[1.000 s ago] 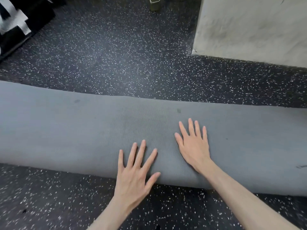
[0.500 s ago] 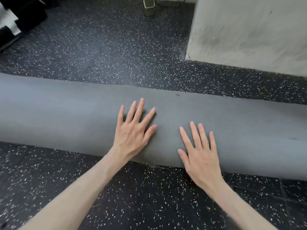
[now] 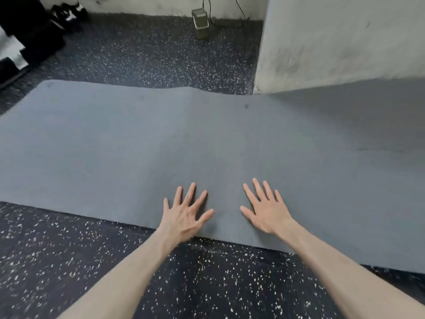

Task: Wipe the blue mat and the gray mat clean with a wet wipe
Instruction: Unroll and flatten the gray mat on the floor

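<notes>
The floor (image 3: pixel 207 284) is dark rubber flecked with white and fills the view from the near edge to the far wall. A pale wall block (image 3: pixel 345 42) stands at the far right, its base meeting the floor just beyond the far edge of the mat. The gray mat (image 3: pixel 161 139) lies spread flat across the middle of the floor, running from the left edge of the view to the right, with its near long edge toward the person and its far left corner rounded. A small dark spot (image 3: pixel 246 106) marks its surface near the far edge.

Dark equipment (image 3: pixel 30 38) sits in the far left corner of the floor. A small greenish box (image 3: pixel 200 23) with a cable stands against the far wall, well apart from the mat.

Both bare forearms reach in from the near edge. The left hand (image 3: pixel 184 217) lies palm down on the mat just inside its near edge, fingers straight and spread, holding nothing. The right hand (image 3: pixel 266 210) lies beside it in the same way, flat, fingers fanned, also holding nothing. The two hands are near each other but apart.
</notes>
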